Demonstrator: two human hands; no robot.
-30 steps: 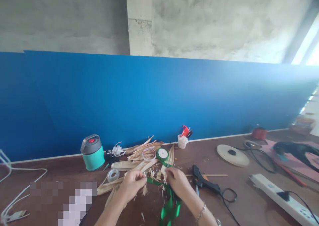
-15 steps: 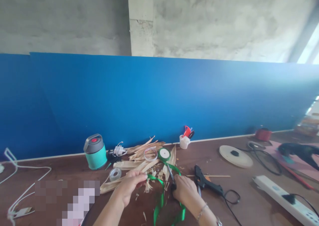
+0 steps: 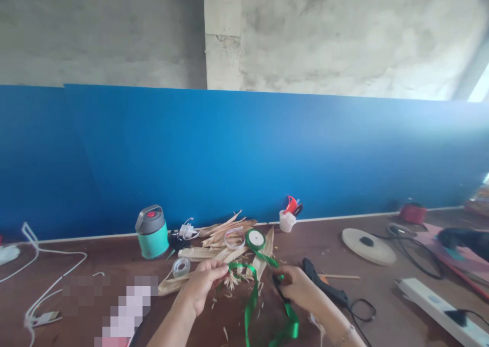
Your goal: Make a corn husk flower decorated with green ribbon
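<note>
Green ribbon leaves view below, pinched by left fingers; right fingers grip dark, half-hidden scissors.

Grn ribbon in L fingers

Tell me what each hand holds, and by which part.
The left hand pinches the green ribbon near one end; what the right hand holds is unclear.

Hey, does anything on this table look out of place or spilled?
Mostly just mess: pale scraps lie scattered on the brown tabletop, in front of the dried husks, like unswept trimmings. The green ribbon runs off its spool into loose, dangling loops. Nothing looks plainly spilled or broken.
</note>
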